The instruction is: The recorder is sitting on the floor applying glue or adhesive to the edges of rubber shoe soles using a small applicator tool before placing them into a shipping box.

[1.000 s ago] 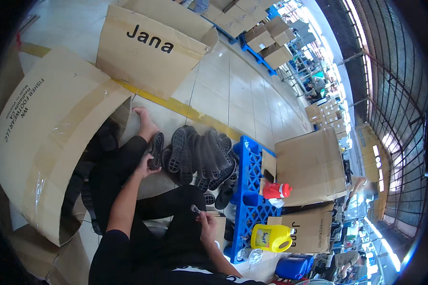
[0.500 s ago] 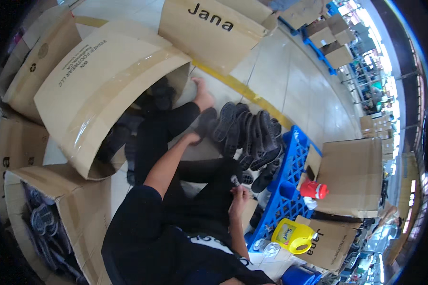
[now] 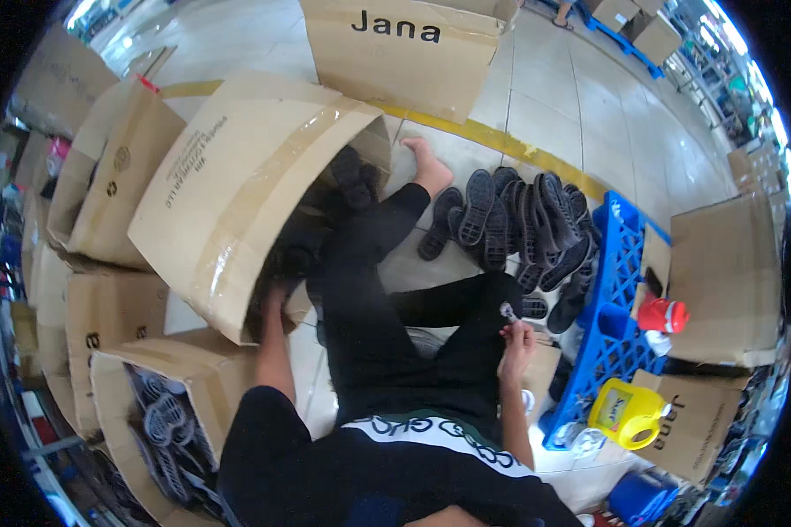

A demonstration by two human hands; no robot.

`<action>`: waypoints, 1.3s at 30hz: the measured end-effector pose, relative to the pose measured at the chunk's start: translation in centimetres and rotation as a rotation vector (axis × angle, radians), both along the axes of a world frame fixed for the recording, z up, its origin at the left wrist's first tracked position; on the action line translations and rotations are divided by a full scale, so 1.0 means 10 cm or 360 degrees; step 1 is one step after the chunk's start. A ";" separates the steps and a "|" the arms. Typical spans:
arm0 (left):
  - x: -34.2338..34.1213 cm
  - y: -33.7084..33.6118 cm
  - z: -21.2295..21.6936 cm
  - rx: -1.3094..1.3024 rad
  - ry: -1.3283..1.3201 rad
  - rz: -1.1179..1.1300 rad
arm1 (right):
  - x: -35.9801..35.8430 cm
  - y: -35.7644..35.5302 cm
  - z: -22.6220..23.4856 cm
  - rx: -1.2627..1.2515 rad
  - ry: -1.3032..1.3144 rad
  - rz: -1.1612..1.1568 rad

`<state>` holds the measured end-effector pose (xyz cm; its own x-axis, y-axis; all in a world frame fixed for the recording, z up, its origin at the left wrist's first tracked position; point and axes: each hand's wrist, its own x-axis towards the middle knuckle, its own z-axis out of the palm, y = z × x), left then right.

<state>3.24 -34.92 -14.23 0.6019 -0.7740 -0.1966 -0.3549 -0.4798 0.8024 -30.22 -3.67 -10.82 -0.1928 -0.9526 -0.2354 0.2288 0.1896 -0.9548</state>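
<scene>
Where cardboard swallows the left hand (image 3: 274,292), the right hand (image 3: 517,341) pinches a small pale piece (image 3: 507,311)

As the person sits on glossy tiles (image 3: 536,114), in matte black trousers (image 3: 351,290) with one bare foot (image 3: 426,167) showing, the left arm (image 3: 275,360) reaches into the mouth of a big tan carton (image 3: 193,237) lying on its side, its flat panel crossed by shiny tape (image 3: 242,241). Shadow hides the left fingers, so I cannot tell whether they are spread or closed on anything; dark soles (image 3: 351,176) crowd the opening. Thumb and fingers of the right hand press together on the pale piece, beside the knee; it is whitish, too small for me to name.

Beyond the knees, black moulded soles (image 3: 536,220) with gridded undersides lean in a tight cluster, one long oval sole (image 3: 435,233) lying nearest the foot. Just to their right runs a blue plastic pallet (image 3: 608,321), an open lattice, with a rounded red bottle (image 3: 662,314) and a glossy yellow jug (image 3: 626,413) at its right side. At lower left, an open carton (image 3: 224,378) holds grey soles (image 3: 167,422) with looping outlines.
</scene>
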 end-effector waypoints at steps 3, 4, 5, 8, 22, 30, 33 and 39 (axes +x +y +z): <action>1.05 0.16 -0.65 -0.1236 -0.0744 -0.0070 | 0.40 0.04 0.09 -0.0017 -0.0109 0.0248; 0.53 0.28 -0.88 -0.1125 -0.0499 0.0024 | 0.23 -0.02 0.10 -0.0022 -0.0073 0.0118; -0.11 0.76 -1.24 -0.0977 -0.0239 0.0074 | 0.01 -0.05 0.08 -0.0036 -0.0035 -0.0121; 0.39 2.37 -1.71 -0.0346 0.0174 0.0499 | -0.12 0.01 0.01 0.0008 0.0101 -0.0129; 2.64 3.89 -2.26 0.0698 -0.0346 0.0469 | -0.07 0.01 0.03 -0.0011 0.0109 -0.0080; 2.71 5.06 -2.07 0.0038 -0.0568 0.0533 | 0.01 -0.03 -0.06 0.0022 -0.0104 0.0001; 2.15 5.04 -1.77 0.0407 -0.0427 0.0259 | -0.05 -0.03 -0.09 0.0047 -0.0045 -0.0049; 1.73 5.02 -1.35 0.0405 -0.0086 0.0446 | -0.04 -0.03 -0.03 0.0058 -0.0057 -0.0043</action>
